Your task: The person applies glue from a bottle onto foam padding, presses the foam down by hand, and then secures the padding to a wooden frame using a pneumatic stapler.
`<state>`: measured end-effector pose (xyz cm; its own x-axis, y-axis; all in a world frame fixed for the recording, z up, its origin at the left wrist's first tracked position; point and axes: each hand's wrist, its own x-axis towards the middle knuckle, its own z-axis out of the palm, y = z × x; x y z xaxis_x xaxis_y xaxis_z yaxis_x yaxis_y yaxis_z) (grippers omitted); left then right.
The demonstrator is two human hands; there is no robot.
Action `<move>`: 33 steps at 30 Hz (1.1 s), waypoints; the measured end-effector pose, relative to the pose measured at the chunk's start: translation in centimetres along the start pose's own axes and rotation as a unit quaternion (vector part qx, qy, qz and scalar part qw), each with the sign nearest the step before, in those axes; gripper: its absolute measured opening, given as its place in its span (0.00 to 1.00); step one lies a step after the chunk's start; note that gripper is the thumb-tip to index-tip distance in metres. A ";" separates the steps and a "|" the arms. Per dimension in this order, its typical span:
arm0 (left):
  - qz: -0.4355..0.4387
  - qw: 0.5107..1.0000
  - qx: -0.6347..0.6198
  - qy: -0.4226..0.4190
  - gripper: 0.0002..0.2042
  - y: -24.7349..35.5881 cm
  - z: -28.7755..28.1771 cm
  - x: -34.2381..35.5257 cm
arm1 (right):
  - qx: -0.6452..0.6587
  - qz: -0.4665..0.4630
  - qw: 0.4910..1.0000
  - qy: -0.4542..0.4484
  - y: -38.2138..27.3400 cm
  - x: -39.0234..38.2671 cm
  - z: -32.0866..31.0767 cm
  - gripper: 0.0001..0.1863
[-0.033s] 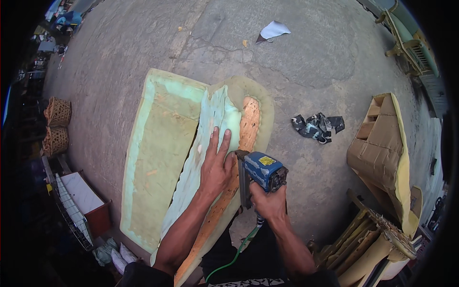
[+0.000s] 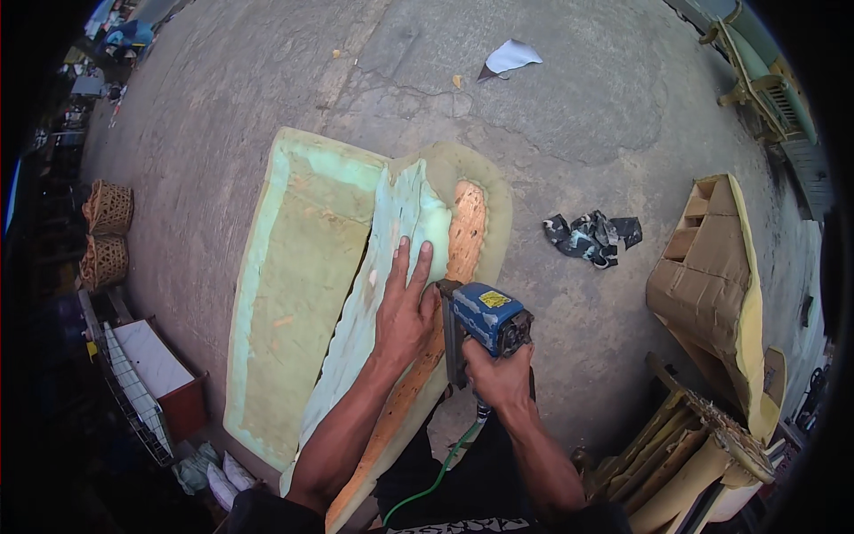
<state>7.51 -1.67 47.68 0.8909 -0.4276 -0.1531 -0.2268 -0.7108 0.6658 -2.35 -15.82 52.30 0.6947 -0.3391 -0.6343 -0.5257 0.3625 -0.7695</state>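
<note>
A blue pneumatic staple gun (image 2: pixel 487 319) is gripped by my right hand (image 2: pixel 500 369), fingers wrapped round its handle. Its dark nose (image 2: pixel 450 294) meets the upholstered frame near the bare wood strip (image 2: pixel 466 233). My left hand (image 2: pixel 406 311) lies flat on the pale green foam (image 2: pixel 384 238), fingers stretched out and slightly spread, with the fingertips close to the gun's nose. Foam wraps over the frame's rounded far end (image 2: pixel 487 165). From the gun's lower end a green air hose (image 2: pixel 445 465) runs down past my legs.
Beside my left arm lies a flat green-edged foam panel (image 2: pixel 302 249). Patterned cloth (image 2: pixel 592 238) and a white scrap (image 2: pixel 512 57) are on the concrete floor (image 2: pixel 391 98). Cardboard-covered furniture (image 2: pixel 707 280) stands right, above stacked frames (image 2: pixel 685 454). Woven baskets (image 2: pixel 108 209) sit far left.
</note>
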 end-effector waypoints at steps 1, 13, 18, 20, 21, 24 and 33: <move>0.001 1.000 0.000 0.003 0.37 -0.2 0.2 -0.1 | 0.000 0.000 1.000 -0.001 -0.3 0.0 0.4 0.15; 0.012 0.999 0.032 -0.008 0.38 -0.3 0.1 0.0 | -0.050 0.037 0.998 0.027 -0.5 2.4 1.8 0.16; 0.033 0.992 -0.074 -0.098 0.37 -2.1 -2.6 -0.6 | -0.012 0.044 0.999 0.004 0.0 1.6 1.5 0.16; 0.026 0.990 -0.073 -0.115 0.37 -1.3 -2.9 -0.3 | -0.006 0.018 1.000 0.002 1.0 0.4 1.1 0.13; 0.018 0.988 -0.074 -0.132 0.38 -1.0 -3.0 -0.3 | -0.007 0.013 1.000 0.012 1.2 -0.1 1.2 0.12; 0.023 0.991 -0.061 -0.115 0.38 -1.7 -2.6 -0.5 | -0.005 0.004 1.000 0.026 2.3 -1.0 1.9 0.10; 0.025 0.966 -0.174 -0.189 0.37 -2.6 -3.8 -0.1 | -0.042 0.069 0.997 0.017 1.2 -0.8 2.3 0.19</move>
<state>9.50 2.36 48.69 0.6604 -0.6767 -0.3254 -0.0622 -0.4811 0.8745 -2.42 -13.10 52.11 0.5960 -0.3211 -0.7359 -0.6558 0.3341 -0.6770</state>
